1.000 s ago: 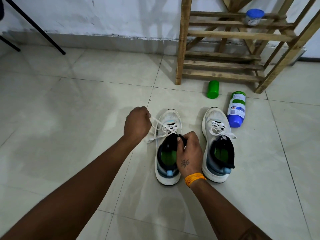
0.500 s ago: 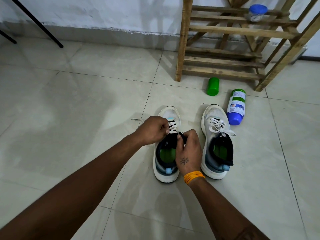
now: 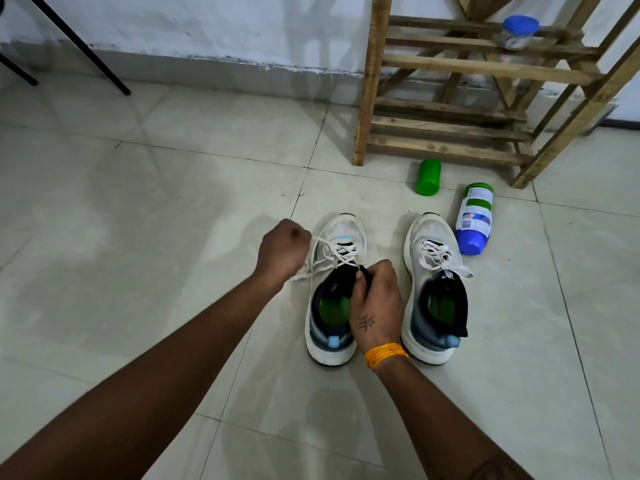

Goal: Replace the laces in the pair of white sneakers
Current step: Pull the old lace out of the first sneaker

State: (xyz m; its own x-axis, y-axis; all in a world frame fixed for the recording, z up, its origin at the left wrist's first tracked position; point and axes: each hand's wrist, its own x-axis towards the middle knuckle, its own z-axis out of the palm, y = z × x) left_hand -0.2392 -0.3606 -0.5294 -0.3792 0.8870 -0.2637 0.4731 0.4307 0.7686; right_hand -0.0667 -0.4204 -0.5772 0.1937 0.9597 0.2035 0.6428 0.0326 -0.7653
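White knit sneakers with navy collars and green insoles, paired heel-near on pale glossy floor tiles, long axes pointing away. Nearest: right hand (image 3: 375,306), orange thread band at wrist, fingers curled and pinching the dark tongue of the left-side sneaker (image 3: 334,292), bracing it. Just beyond and left of it: left hand (image 3: 282,249), closed into a fist round a flat white woven lace (image 3: 332,254), drawn taut sideways from the eyelets; loose tail trailing below the fist. Likely step: pulling old lace out, the pull running leftward, across the shoe's axis. Right of the bracing hand: second sneaker (image 3: 436,289), laced and tied, untouched. Farther: blue-and-white plastic bottle (image 3: 474,220), green plastic cylinder (image 3: 428,176), rough wooden slatted rack (image 3: 450,109).
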